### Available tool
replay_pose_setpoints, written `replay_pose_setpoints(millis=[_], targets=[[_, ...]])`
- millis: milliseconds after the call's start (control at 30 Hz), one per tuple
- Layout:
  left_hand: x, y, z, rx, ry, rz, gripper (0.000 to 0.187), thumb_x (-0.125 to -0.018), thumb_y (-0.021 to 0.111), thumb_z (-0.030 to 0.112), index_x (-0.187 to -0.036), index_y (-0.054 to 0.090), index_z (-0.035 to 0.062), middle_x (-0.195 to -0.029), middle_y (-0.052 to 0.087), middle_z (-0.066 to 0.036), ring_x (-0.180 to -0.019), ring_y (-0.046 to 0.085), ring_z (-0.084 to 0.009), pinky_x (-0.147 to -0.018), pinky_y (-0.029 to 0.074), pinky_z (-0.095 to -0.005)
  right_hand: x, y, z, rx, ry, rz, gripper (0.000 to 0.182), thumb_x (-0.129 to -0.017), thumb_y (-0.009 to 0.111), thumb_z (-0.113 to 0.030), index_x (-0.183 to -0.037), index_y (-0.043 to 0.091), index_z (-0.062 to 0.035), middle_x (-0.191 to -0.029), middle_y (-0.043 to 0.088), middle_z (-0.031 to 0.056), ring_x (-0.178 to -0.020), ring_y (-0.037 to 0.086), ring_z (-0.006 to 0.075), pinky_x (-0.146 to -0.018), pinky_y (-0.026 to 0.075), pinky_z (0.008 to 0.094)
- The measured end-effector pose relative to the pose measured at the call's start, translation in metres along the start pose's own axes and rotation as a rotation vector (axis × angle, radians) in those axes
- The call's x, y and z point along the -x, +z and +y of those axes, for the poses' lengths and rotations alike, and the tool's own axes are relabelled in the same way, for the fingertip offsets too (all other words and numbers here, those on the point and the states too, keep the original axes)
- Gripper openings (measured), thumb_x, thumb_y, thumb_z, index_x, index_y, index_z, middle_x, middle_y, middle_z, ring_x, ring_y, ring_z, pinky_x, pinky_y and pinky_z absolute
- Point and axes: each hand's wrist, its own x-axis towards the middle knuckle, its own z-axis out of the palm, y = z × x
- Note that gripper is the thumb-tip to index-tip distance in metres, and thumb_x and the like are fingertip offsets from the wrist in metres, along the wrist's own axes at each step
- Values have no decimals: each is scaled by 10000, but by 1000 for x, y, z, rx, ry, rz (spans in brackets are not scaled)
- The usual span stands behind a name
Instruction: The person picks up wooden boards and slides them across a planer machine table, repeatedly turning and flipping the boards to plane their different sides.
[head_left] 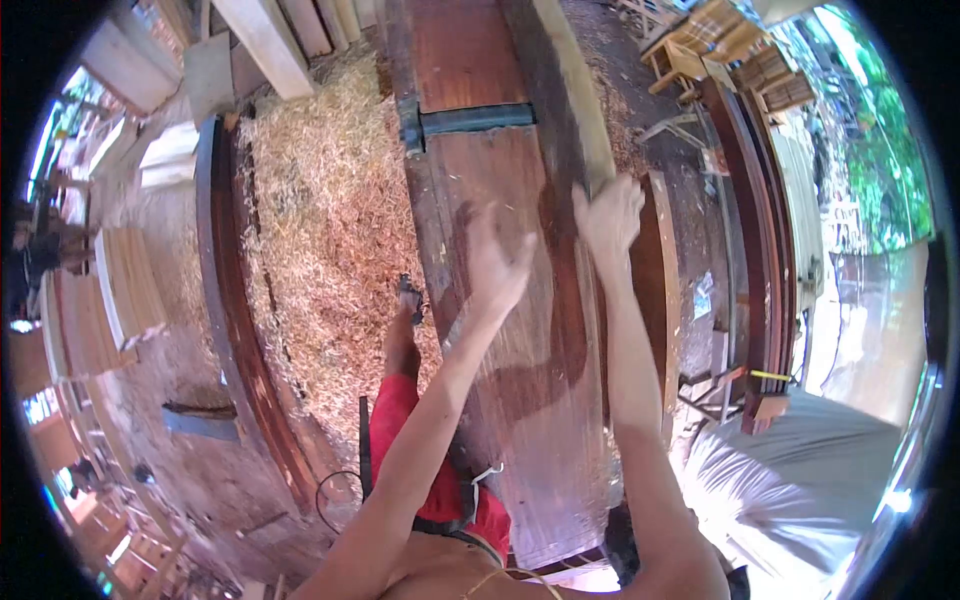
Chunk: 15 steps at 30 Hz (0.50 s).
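Observation:
A long, reddish-brown wooden board (520, 440) runs lengthwise beneath both arms, with darker, wet-looking patches on it. Over its left half hovers my left hand (497, 262), fingers apart and nothing in it; whether it touches the surface I cannot tell. My right hand (612, 215) lies over the near end of a long, pale-edged beam (572, 80) at the board's right side, thumb spread from the other fingers, with no object visible in it. A dark metal bar (478, 118) crosses the board beyond my hands.
Wood shavings (320, 200) cover the ground left of the board, where my foot (409, 295) stands. A dark beam (225, 270) lies farther left. Stacked dark planks (750, 210) and a grey cover (800, 470) are on the right.

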Motion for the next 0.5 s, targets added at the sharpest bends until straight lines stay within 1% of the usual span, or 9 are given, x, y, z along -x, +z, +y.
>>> replay_pose_setpoints(millis=[67,133,167,200,267,300,367,433,500], targets=[[-5,33,39,105,0,-154,909,-946,812,318,-1630,342,-50,-1675,371,-313,-1582,350,-423,-1284,321,-497,95,-37,41,-32,36,-12,637,-837,879,-412,-1152,530,17,-1163,600,235,-1171,578,435,-993,510,540],[5,73,46,277,-108,-312,1076,-937,823,383,-1697,190,-42,-1748,251,-300,-1641,245,-390,-1320,259,-480,182,-74,78,-57,87,-73,656,-805,887,-388,-1146,515,31,-1149,574,257,-1160,557,465,-983,491,553],[17,89,44,315,-220,-366,1209,-910,840,465,-1736,73,30,-1765,181,-315,-1650,205,-409,-1338,209,-477,224,-90,98,-66,108,-97,662,-796,887,-381,-1146,512,36,-1147,565,265,-1159,549,475,-981,484,557],[40,101,37,314,-219,-378,1209,-910,840,465,-1736,73,30,-1765,181,-315,-1650,205,-409,-1338,209,-477,263,-101,117,-36,130,-103,664,-789,888,-378,-1137,508,40,-1138,558,272,-1157,545,483,-967,483,564],[88,121,23,429,-270,-448,1272,-873,863,516,-1751,42,100,-1759,143,-353,-1644,174,-465,-1340,179,-504,332,-126,148,12,163,-130,673,-782,885,-376,-1132,500,50,-1129,548,289,-1143,541,500,-948,480,578],[120,123,24,394,-254,-445,1308,-852,876,537,-1757,13,155,-1750,113,-385,-1638,126,-520,-1339,150,-543,361,-137,160,29,173,-156,679,-782,880,-377,-1136,495,56,-1128,544,299,-1131,541,509,-944,477,586],[174,106,36,335,-275,-516,1336,-838,892,511,-1754,-9,144,-1748,111,-389,-1642,87,-526,-1338,133,-563,402,-154,188,-42,192,-171,678,-791,882,-379,-1131,493,60,-1103,542,305,-1098,547,527,-926,469,599],[200,101,39,319,-277,-530,1342,-833,898,498,-1754,-11,141,-1748,111,-390,-1645,82,-521,-1339,130,-562,421,-160,202,-118,200,-187,676,-800,883,-381,-1125,491,64,-1079,539,311,-1065,553,546,-909,461,612],[208,101,43,332,-261,-502,1334,-820,910,467,-1755,20,132,-1740,154,-390,-1642,108,-520,-1337,144,-565,425,-163,212,-197,361,-385,740,-788,895,-409,-1170,492,80,-1129,552,341,-1079,568,573,-918,475,621]])
